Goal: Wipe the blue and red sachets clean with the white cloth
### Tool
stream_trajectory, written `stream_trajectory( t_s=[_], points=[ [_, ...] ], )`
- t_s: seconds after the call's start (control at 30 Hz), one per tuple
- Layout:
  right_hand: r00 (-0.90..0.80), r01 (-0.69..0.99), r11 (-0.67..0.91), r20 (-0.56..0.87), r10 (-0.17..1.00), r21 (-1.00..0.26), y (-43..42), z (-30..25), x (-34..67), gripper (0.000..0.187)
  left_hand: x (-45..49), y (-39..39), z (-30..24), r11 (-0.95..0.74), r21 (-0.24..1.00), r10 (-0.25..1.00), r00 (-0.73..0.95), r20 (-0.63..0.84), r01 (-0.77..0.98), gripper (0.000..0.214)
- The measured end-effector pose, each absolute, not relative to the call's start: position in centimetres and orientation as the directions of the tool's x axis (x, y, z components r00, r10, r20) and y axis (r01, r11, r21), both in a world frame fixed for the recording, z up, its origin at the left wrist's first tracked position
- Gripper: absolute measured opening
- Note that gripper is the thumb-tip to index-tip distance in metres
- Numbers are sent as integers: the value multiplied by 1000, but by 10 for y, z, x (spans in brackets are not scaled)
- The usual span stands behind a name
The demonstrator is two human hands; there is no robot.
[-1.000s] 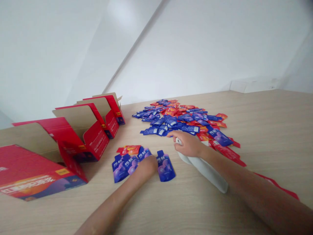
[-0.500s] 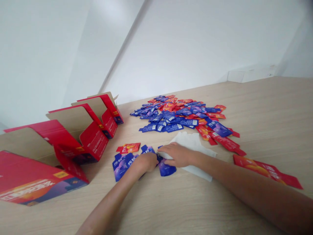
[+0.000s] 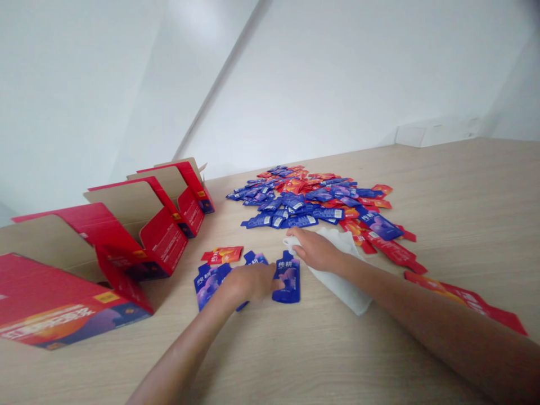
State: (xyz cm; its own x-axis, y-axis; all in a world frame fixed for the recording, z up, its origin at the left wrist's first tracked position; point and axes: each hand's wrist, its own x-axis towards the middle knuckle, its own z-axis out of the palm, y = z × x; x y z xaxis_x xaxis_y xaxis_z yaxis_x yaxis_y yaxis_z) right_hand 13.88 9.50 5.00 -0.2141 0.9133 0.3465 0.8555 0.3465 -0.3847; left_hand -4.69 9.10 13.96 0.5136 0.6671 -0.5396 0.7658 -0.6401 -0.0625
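Seemingly for firmness, right hand (image 3: 314, 248) clasps white cloth (image 3: 337, 284); left hand (image 3: 252, 282), grip unclear, perhaps steadies blue pouch (image 3: 290, 280) between them

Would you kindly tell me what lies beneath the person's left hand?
Under the left hand is part of a blue pouch, its top showing past the knuckles. The hand also overlaps the left edge of a second blue pouch. Whatever lies under the palm is covered.
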Motion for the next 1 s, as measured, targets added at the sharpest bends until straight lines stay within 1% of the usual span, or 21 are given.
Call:
stream_trajectory(
  t_s=[0.03, 0.1, 0.2, 0.3, 0.33, 0.37, 0.43, 0.53, 0.6, 0.7, 0.8, 0.9, 1.0],
  points=[
    [-233, 832, 374, 354, 906, -409, 94, 53, 139, 32, -46, 87, 140, -643, -49, 661, 521, -540, 764, 54],
    [-329, 788, 459, 349, 878, -411, 91, 56, 138, 25, -42, 79, 136, -656, -13, 634, 542, -551, 755, 68],
    [-529, 697, 611, 306, 792, -375, 89, 53, 133, 19, -35, 66, 120, -655, 27, 615, 553, -562, 755, 79],
    [-619, 652, 679, 281, 733, -337, 93, 43, 129, 20, -26, 53, 97, -621, 33, 642, 532, -552, 783, 87],
    [-620, 658, 681, 282, 732, -322, 95, 38, 130, 21, -22, 49, 90, -598, 22, 656, 505, -561, 801, 96],
    [-610, 671, 674, 287, 738, -309, 98, 34, 130, 21, -19, 47, 84, -574, 9, 671, 476, -569, 819, 100],
    [-576, 707, 645, 293, 763, -291, 105, 27, 134, 21, -13, 43, 74, -516, -29, 706, 406, -580, 856, 105],
    [-524, 748, 601, 305, 795, -282, 111, 24, 140, 22, -7, 40, 64, -443, -104, 752, 307, -583, 890, 103],
    [-514, 745, 598, 318, 797, -296, 109, 29, 141, 22, -5, 39, 58, -424, -136, 770, 278, -574, 895, 99],
    [-538, 692, 629, 328, 777, -354, 99, 44, 138, 21, -4, 39, 51, -416, -132, 772, 273, -574, 900, 97],
    [-633, 622, 678, 258, 730, -392, 89, 54, 131, 20, -4, 39, 46, -392, -91, 766, 270, -583, 915, 103],
    [-668, 629, 692, 210, 714, -354, 88, 49, 127, 19, -4, 38, 42, -386, -76, 794, 289, -535, 919, 105],
    [-602, 696, 643, 229, 765, -318, 98, 38, 132, 20, -5, 36, 39, -380, -80, 833, 303, -463, 921, 92]
  ],
)
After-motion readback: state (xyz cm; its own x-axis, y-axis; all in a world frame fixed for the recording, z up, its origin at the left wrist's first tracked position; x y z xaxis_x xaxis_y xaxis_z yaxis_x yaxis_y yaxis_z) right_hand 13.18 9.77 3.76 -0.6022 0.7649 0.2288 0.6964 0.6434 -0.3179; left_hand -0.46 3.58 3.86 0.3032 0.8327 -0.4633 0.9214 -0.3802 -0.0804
